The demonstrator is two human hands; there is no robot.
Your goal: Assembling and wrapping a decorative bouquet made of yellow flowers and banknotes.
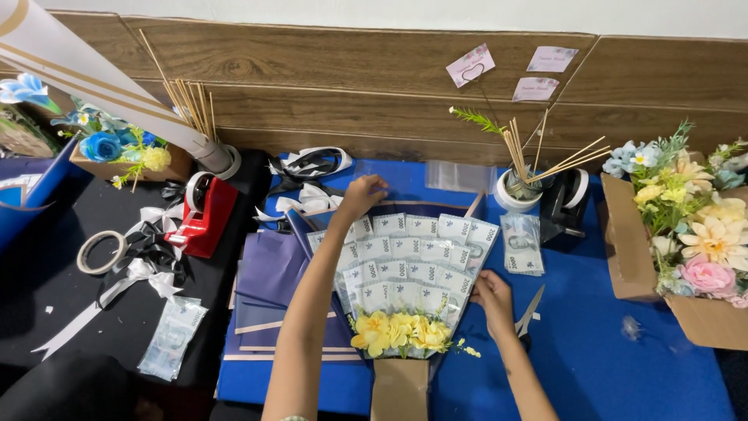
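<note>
Fan-shaped bouquet of sleeved banknotes with yellow artificial flowers at the near centre of the blue tabletop: left hand, fingers curled on the far-left top edge, and right hand, fingers closed on the near-right edge, should press evenly, keeping the rows aligned.

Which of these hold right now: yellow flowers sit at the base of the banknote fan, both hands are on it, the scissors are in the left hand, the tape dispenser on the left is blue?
1. Yellow flowers sit at the base of the banknote fan. True.
2. Both hands touch the fan. True: the left hand is at its upper left edge, the right hand at its lower right edge.
3. The scissors are in the left hand. False: they lie on the blue cloth beside the right hand.
4. The left tape dispenser is blue. False: it is red.
</note>
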